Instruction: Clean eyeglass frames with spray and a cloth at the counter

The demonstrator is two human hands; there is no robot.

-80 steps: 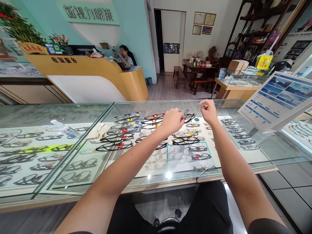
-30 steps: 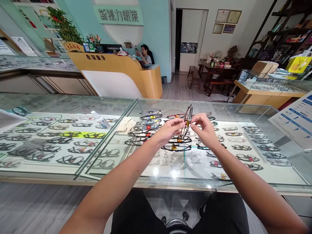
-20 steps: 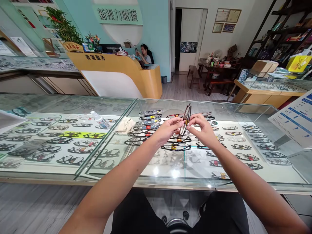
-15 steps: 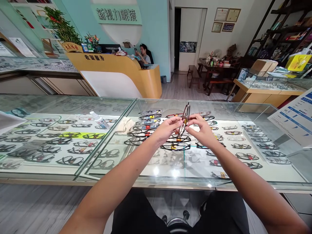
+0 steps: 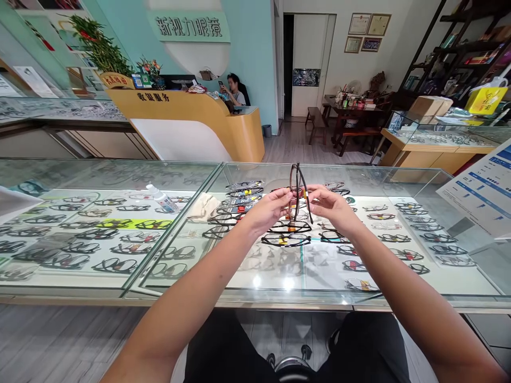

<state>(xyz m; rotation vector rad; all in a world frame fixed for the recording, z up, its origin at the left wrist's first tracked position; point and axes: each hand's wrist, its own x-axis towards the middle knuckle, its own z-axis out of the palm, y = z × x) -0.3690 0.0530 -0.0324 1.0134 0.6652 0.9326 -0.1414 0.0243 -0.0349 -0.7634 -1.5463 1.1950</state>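
A dark-framed pair of eyeglasses (image 5: pixel 296 183) is held up on end above the glass counter, between my two hands. My left hand (image 5: pixel 272 209) pinches the frame from the left side. On the other side, the fingers of my right hand (image 5: pixel 329 206) close on the same glasses near a temple arm, which now stands out from the front. Below them, more eyeglasses (image 5: pixel 286 240) lie in rows on the counter, some with yellow or red tags on the lenses. My hands partly cover those behind.
A folded beige cloth (image 5: pixel 203 207) and a white spray bottle (image 5: pixel 162 199) stand left of my hands. The glass display counter (image 5: pixel 255 303) spans the front. A printed sheet (image 5: pixel 479 191) rises at the right. Beyond, a person (image 5: pixel 235 91) sits behind a yellow desk (image 5: pixel 187 111).
The glasses have turned in my hands and shifted slightly left. A temple arm now angles away from the frame, where before the pair looked narrow and edge-on.
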